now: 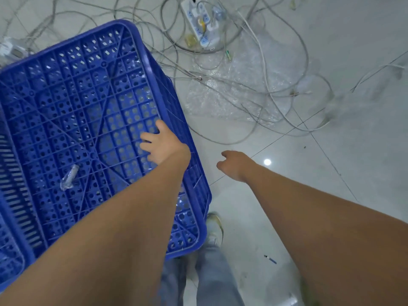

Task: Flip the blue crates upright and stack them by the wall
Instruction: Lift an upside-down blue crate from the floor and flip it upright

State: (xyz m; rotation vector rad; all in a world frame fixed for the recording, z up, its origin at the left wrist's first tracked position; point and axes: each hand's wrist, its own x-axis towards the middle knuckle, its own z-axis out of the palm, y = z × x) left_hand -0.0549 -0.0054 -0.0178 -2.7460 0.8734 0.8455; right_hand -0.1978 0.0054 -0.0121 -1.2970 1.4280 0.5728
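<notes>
A large blue crate (72,111) fills the left half of the view, its ribbed, perforated base facing up at me. My left hand (163,144) lies on that base near the right edge, fingers spread and holding nothing. My right hand (235,165) hangs in the air just right of the crate, apart from it, with the fingers loosely curled and empty. Part of a second blue crate (11,257) shows at the lower left, pressed against the first. A small scrap of clear plastic (69,177) rests on the big crate.
A tangle of grey cables (254,85) and a white power strip (201,25) lie on the tiled floor beyond the crate, over a clear plastic sheet (231,96). My shoe (214,228) is by the crate's near corner. A small pen (270,259) lies to the right.
</notes>
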